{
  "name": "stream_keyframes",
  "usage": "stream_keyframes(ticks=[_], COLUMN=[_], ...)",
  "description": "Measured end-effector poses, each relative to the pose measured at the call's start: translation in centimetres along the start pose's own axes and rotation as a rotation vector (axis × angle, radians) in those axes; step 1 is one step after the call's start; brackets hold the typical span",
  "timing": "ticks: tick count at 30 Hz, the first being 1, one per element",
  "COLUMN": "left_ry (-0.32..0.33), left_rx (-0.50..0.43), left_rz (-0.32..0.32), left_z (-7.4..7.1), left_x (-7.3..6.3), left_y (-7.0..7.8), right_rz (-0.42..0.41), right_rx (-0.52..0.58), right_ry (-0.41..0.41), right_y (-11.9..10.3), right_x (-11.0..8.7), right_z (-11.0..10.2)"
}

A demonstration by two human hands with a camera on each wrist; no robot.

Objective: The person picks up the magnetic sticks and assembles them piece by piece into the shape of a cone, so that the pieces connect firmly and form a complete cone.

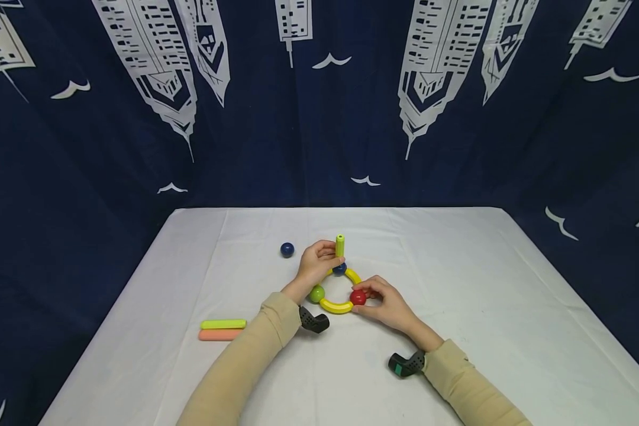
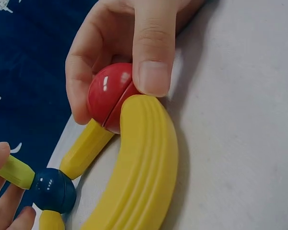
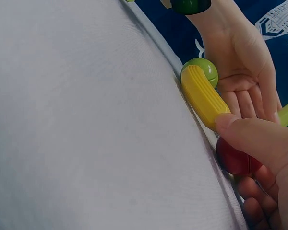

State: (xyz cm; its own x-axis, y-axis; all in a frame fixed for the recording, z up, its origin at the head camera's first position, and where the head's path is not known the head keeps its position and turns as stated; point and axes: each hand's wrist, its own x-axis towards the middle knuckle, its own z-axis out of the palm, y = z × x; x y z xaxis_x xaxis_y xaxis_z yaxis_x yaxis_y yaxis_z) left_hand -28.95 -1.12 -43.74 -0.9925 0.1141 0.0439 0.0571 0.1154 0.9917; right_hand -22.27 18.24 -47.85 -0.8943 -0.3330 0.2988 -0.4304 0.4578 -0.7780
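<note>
A ring of curved yellow rods [image 1: 336, 307] joined by a green ball [image 1: 316, 294], a red ball [image 1: 358, 297] and a blue ball [image 1: 339, 270] lies on the table. From the blue ball a light green rod [image 1: 340, 245] stands upright, pinched by my left hand [image 1: 314, 264]. My right hand [image 1: 387, 303] grips the red ball, thumb on the near side where a yellow rod meets it. Close up in the left wrist view, the red ball [image 2: 105, 93] shows a dark seam, and the light green rod [image 2: 17, 171] touches the blue ball [image 2: 53, 190].
A loose dark blue ball [image 1: 287, 249] sits beyond my left hand. Left of my left forearm, a light green rod [image 1: 223, 324] and an orange rod [image 1: 219, 335] lie side by side on the white tablecloth [image 1: 490, 284]. A dark blue printed curtain [image 1: 298, 148] hangs behind the table.
</note>
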Motion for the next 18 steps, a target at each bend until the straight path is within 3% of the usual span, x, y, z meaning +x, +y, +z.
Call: stream_keyframes(ticks=[4,8,12,15,18], left_ry=[0.014,0.076,0.187,0.269,0.285], left_rx=[0.034,0.027,0.063,0.13,0.16], left_rz=[-0.006,0.002,0.113,0.221,0.237], left_z=[-0.3,-0.6,-0.7,-0.8,-0.9], left_x=[-0.4,-1.8,-4.1,-6.1,-7.9], left_y=[0.0,0.5,0.8,0.7,0.2], right_rz=[-0.001,-0.001,-0.003,-0.014,-0.021], right_rx=[-0.008,-0.001,-0.006,-0.017,-0.033], right_ry=[-0.008,-0.025,-0.025,-0.011,0.001], right_y=[-1.5,-3.7,-3.9,-2.4,-0.9], right_x=[-0.1,-0.4,-0.5,-0.4,-0.2], right_z=[-0.3,-0.8,-0.9,-0.6,-0.2])
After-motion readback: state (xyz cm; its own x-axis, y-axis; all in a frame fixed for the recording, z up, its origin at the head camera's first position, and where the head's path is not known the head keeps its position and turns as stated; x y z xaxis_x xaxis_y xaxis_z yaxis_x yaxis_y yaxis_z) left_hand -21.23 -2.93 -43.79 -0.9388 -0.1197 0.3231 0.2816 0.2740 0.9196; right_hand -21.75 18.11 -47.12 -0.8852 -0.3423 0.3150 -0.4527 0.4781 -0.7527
